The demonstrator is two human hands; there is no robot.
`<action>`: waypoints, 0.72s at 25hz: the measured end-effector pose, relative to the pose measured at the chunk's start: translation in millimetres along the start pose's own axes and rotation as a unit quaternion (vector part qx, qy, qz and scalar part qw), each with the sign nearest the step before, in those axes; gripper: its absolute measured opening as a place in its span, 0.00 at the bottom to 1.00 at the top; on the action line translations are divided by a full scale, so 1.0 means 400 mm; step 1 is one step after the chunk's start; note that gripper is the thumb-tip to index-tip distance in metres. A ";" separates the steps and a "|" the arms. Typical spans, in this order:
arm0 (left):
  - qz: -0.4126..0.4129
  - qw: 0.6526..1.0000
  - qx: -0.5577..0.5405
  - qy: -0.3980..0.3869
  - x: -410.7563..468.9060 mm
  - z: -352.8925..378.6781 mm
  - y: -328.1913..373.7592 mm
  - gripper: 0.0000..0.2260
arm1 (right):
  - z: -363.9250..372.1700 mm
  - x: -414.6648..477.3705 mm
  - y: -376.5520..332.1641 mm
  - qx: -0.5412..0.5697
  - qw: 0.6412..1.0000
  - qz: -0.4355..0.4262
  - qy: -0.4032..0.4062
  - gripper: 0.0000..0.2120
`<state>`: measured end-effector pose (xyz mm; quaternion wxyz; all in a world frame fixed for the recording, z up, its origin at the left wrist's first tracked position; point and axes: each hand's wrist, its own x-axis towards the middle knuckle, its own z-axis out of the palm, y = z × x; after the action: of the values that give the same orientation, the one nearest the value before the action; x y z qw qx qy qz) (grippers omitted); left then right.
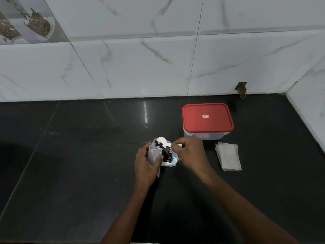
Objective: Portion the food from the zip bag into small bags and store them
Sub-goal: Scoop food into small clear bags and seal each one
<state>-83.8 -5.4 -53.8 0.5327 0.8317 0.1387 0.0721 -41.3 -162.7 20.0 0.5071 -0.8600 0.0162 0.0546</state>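
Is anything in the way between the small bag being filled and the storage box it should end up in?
Yes: the red lid is shut on the storage box, so it must come off first. The counter between the small bag in the left hand and the box looks bare.

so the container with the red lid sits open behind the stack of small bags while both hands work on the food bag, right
Not quite: the head view shows the container closed, with its red lid seated on top. The rest holds: it sits behind the stack of small bags, and the left hand and right hand are both at the food bag.
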 end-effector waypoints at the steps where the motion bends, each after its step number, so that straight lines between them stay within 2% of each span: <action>1: -0.001 1.000 0.003 0.000 -0.003 -0.002 0.014 0.25 | 0.014 -0.009 -0.007 -0.044 0.998 -0.033 -0.009 0.08; 3: 0.000 1.000 -0.006 -0.026 -0.006 -0.001 0.043 0.29 | 0.043 -0.024 -0.014 -0.146 0.983 -0.105 -0.042 0.07; 5: 0.007 0.999 -0.013 -0.044 -0.004 0.002 0.050 0.34 | 0.066 -0.039 0.000 -0.243 0.952 -0.175 -0.072 0.08; 6: 0.000 0.999 -0.010 -0.036 -0.002 0.004 0.038 0.32 | 0.067 -0.044 0.013 -0.263 0.942 -0.196 -0.072 0.09; 8: -0.024 0.999 -0.019 -0.013 -0.006 0.003 0.023 0.27 | 0.054 -0.052 0.038 -0.269 0.932 -0.238 -0.057 0.09; 11: -0.030 0.999 -0.017 -0.009 -0.006 0.006 0.004 0.31 | 0.058 -0.055 0.087 -0.282 0.908 -0.310 0.014 0.08; 14: -0.030 0.999 -0.019 -0.009 -0.008 0.011 0.014 0.32 | 0.066 -0.058 0.109 -0.268 0.908 -0.322 0.032 0.12; 17: -0.026 0.999 -0.014 -0.010 -0.005 0.012 0.003 0.32 | 0.064 -0.057 0.119 -0.254 0.909 -0.329 0.034 0.08; 18: -0.024 1.000 -0.014 -0.009 -0.004 0.011 0.001 0.33 | 0.062 -0.053 0.119 -0.228 0.920 -0.315 0.040 0.08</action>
<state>-84.2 -9.8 -55.3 0.5473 0.8210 0.1533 0.0538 -68.3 -164.8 -30.8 0.2876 -0.9143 -0.2484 -0.1403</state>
